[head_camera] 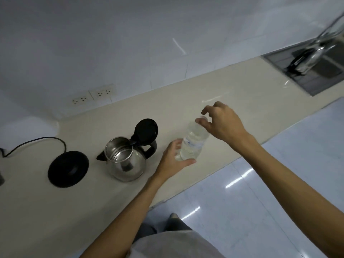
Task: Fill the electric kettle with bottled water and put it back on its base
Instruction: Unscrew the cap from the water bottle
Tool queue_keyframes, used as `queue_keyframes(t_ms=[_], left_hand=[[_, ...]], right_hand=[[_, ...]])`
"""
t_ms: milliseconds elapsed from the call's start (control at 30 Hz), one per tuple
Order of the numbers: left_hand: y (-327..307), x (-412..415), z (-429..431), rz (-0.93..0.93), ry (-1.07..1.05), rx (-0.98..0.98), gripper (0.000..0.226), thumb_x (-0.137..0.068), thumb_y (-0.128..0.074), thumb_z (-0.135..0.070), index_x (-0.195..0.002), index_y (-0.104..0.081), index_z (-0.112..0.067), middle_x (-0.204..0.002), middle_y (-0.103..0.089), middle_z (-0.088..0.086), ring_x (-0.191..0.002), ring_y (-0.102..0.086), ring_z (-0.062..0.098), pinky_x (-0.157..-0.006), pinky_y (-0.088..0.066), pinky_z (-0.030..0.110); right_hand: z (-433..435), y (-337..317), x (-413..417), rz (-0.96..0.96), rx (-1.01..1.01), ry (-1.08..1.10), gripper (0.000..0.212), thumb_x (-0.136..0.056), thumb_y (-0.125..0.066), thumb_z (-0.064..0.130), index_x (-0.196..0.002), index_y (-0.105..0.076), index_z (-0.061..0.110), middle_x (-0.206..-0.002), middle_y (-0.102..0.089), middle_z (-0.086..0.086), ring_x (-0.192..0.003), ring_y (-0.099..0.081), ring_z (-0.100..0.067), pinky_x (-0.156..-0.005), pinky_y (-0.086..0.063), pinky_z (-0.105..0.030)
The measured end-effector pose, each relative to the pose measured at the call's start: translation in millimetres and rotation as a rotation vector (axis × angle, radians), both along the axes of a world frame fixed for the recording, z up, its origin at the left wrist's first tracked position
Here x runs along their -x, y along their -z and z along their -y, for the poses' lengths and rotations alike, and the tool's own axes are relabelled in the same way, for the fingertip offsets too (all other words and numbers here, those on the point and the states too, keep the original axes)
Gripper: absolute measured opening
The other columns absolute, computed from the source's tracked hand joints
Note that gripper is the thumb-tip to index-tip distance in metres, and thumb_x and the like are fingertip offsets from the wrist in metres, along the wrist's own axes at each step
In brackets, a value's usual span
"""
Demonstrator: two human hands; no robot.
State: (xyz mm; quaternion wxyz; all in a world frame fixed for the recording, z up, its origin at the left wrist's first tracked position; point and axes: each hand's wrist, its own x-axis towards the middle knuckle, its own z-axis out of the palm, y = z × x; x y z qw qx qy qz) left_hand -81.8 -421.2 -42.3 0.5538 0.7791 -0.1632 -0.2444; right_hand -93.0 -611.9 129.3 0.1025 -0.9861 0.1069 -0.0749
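Note:
A clear water bottle (193, 144) with a white and blue label stands on the beige counter. My left hand (174, 159) wraps around its lower body. My right hand (221, 123) hovers over the bottle's top, fingers curled around the cap, which is blurred. To the left stands the steel electric kettle (126, 161), off its base, with its black lid (147, 130) flipped up and the inside showing. The round black base (68, 168) lies further left, its cord running off to the left edge.
The counter (232, 94) runs along a white tiled wall with two sockets (93, 96). A steel sink with a tap (312, 60) sits at the far right. The counter's front edge drops to a glossy tiled floor (260, 192).

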Motion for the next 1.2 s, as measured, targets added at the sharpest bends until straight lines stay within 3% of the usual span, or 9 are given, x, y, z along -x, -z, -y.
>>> queue_keyframes(t_ms=[167, 300, 500, 600, 700, 767, 867, 1033, 1200], left_hand=[[-21, -19, 56, 0.128, -0.087, 0.051, 0.111, -0.065, -0.1, -0.037, -0.158, -0.04, -0.024, -0.157, -0.053, -0.003, -0.141, -0.051, 0.01, -0.111, -0.044, 0.027], [-18, -22, 64, 0.205, -0.093, 0.068, 0.095, -0.066, -0.102, -0.027, -0.146, -0.053, -0.019, -0.135, -0.069, -0.005, -0.119, -0.063, 0.006, -0.093, -0.052, 0.015], [-21, -26, 57, 0.176, -0.089, 0.075, 0.088, -0.067, -0.102, -0.027, -0.142, -0.055, -0.028, -0.123, -0.071, -0.016, -0.11, -0.065, -0.009, -0.088, -0.051, 0.008], [-19, -27, 57, 0.182, -0.073, 0.094, 0.088, -0.066, -0.101, -0.026, -0.142, -0.055, -0.033, -0.127, -0.071, -0.016, -0.118, -0.067, 0.003, -0.096, -0.055, 0.018], [-19, -28, 57, 0.191, -0.061, 0.094, 0.084, -0.068, -0.1, -0.027, -0.14, -0.056, -0.03, -0.125, -0.072, -0.013, -0.116, -0.069, 0.01, -0.097, -0.059, 0.029], [-19, -28, 58, 0.203, -0.056, 0.095, 0.081, -0.067, -0.1, -0.029, -0.136, -0.057, -0.031, -0.123, -0.073, -0.013, -0.115, -0.07, 0.011, -0.098, -0.059, 0.033], [-19, -29, 58, 0.197, -0.071, 0.09, 0.084, -0.065, -0.1, -0.031, -0.138, -0.057, -0.031, -0.121, -0.074, -0.012, -0.112, -0.071, 0.011, -0.098, -0.059, 0.034], [-17, -28, 56, 0.158, -0.067, 0.111, 0.091, -0.066, -0.101, -0.03, -0.144, -0.055, -0.03, -0.13, -0.072, -0.011, -0.12, -0.069, 0.011, -0.104, -0.058, 0.038], [-15, -28, 50, 0.071, -0.018, 0.109, 0.096, -0.067, -0.1, -0.036, -0.15, -0.05, -0.037, -0.144, -0.064, -0.016, -0.135, -0.061, 0.011, -0.113, -0.051, 0.035]], right_hand=[[6, -3, 1, -0.143, 0.106, -0.055, 0.054, -0.093, -0.06, 0.056, -0.081, -0.061, 0.002, -0.077, -0.063, -0.013, -0.069, -0.061, -0.038, -0.06, -0.051, -0.04], [5, -2, 2, -0.186, 0.121, -0.154, 0.042, -0.098, -0.061, 0.038, -0.077, -0.048, 0.004, -0.077, -0.057, -0.02, -0.068, -0.056, -0.041, -0.058, -0.036, -0.039], [24, -6, -6, -0.215, 0.158, -0.463, 0.019, -0.096, -0.065, 0.019, -0.107, -0.07, 0.004, -0.092, -0.055, -0.009, -0.075, -0.064, -0.036, -0.062, -0.047, -0.039], [39, -19, -9, -0.279, 0.054, -0.633, 0.042, -0.09, -0.068, 0.001, -0.127, -0.069, 0.02, -0.11, -0.062, -0.008, -0.088, -0.068, -0.027, -0.074, -0.058, -0.041], [42, -20, -15, -0.287, 0.011, -0.485, 0.06, -0.086, -0.077, 0.04, -0.139, -0.061, 0.019, -0.112, -0.065, -0.009, -0.093, -0.064, -0.025, -0.082, -0.055, -0.04], [38, -13, -18, -0.239, 0.063, -0.394, 0.069, -0.083, -0.062, 0.068, -0.118, -0.072, 0.009, -0.096, -0.07, -0.013, -0.089, -0.068, -0.031, -0.078, -0.057, -0.042], [33, -5, -18, -0.247, 0.082, -0.454, 0.048, -0.095, -0.058, 0.049, -0.091, -0.072, 0.003, -0.076, -0.055, -0.008, -0.077, -0.065, -0.038, -0.068, -0.055, -0.045], [49, -8, -19, -0.194, -0.031, -0.63, 0.03, -0.092, -0.071, 0.012, -0.122, -0.073, 0.014, -0.109, -0.065, -0.011, -0.089, -0.065, -0.023, -0.081, -0.054, -0.031], [82, 54, -4, -0.06, -0.245, -0.082, 0.04, -0.088, -0.078, 0.019, -0.125, -0.069, 0.009, -0.11, -0.071, -0.013, -0.084, -0.069, -0.022, -0.081, -0.048, -0.024]])
